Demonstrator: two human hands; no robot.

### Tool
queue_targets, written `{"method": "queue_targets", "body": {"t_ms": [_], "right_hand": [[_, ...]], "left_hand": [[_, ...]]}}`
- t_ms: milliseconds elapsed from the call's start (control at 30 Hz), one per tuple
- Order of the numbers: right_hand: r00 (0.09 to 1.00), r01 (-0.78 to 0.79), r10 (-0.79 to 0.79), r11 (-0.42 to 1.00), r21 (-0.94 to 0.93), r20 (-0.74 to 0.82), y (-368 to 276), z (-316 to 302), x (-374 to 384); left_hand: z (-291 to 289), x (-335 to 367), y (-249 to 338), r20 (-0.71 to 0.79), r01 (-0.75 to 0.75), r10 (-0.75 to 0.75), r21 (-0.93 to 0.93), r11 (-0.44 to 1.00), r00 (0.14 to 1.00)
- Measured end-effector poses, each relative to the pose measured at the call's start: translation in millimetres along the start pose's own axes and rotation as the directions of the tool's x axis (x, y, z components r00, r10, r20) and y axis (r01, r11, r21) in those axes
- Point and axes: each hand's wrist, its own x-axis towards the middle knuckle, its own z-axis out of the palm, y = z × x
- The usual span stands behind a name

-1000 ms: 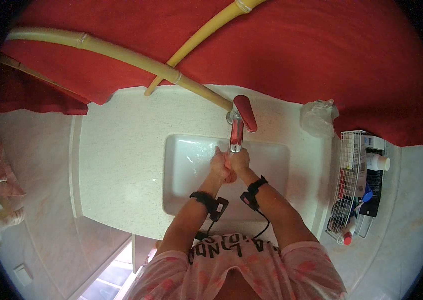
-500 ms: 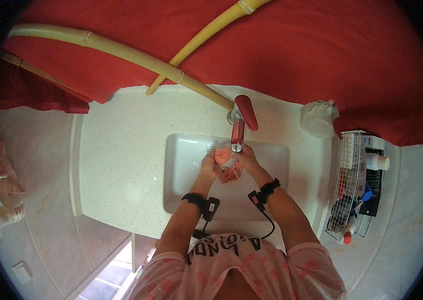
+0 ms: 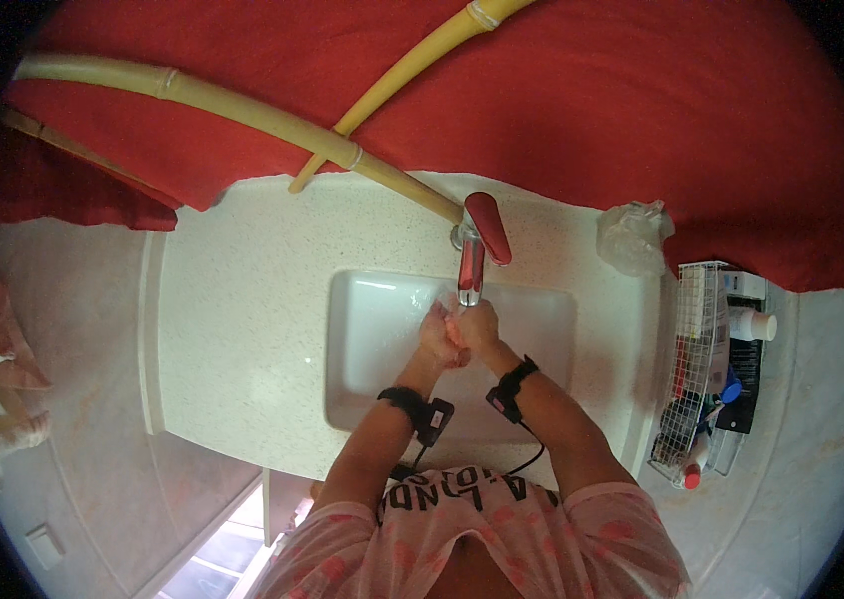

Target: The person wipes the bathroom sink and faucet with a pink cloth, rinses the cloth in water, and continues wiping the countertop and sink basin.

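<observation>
A pale tabletop (image 3: 232, 329) frames a white sink (image 3: 372, 369).
Inside, room lies open to either side, the near rim partly behind the forearms (image 3: 372, 449). Beneath the red-handled tap (image 3: 488, 228), the left hand (image 3: 436, 331) and right hand (image 3: 480, 322) clasp an orange cloth-like bundle (image 3: 456, 333), mostly hidden, its shape unclear.

Moderate indoor light; strongest glare from overexposed white strip (image 3: 227, 559), lower left. Speckled white stone-look desk (image 3: 232, 319) evenly lit (one tiny glint). Broad red cloth (image 3: 641, 90) duller. Detail soft between bare left hand (image 3: 439, 340) and bare right hand (image 3: 480, 322). Fisheye bends edges; corners black.
</observation>
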Motion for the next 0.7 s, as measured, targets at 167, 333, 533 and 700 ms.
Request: {"method": "queue_targets", "body": {"t_ms": [167, 333, 533, 700], "right_hand": [[0.988, 0.139, -0.144, 0.987, -0.078, -0.054, -6, 35, -15], [0.994, -0.058, 0.044, 0.987, -0.147, -0.099, 57, 22, 9], [0.999, 0.035, -0.034, 0.999, -0.015, 0.023, -2, 33, -16], [0.998, 0.061, -0.061, 0.998, 0.036, 0.015, 17, 30, -7]], "left_hand": [[-7, -18, 24, 0.399, -0.486, 0.317, 0.457, 0.745, 0.860], [40, -20, -19, 0.669, -0.719, 0.270, 0.605, 0.343, 0.692], [17, -24, 19, -0.225, -0.301, 0.337, 0.179, 0.937, 0.914], [31, -29, 12, -0.082, -0.152, 0.161, 0.107, 0.983, 0.983]]}}
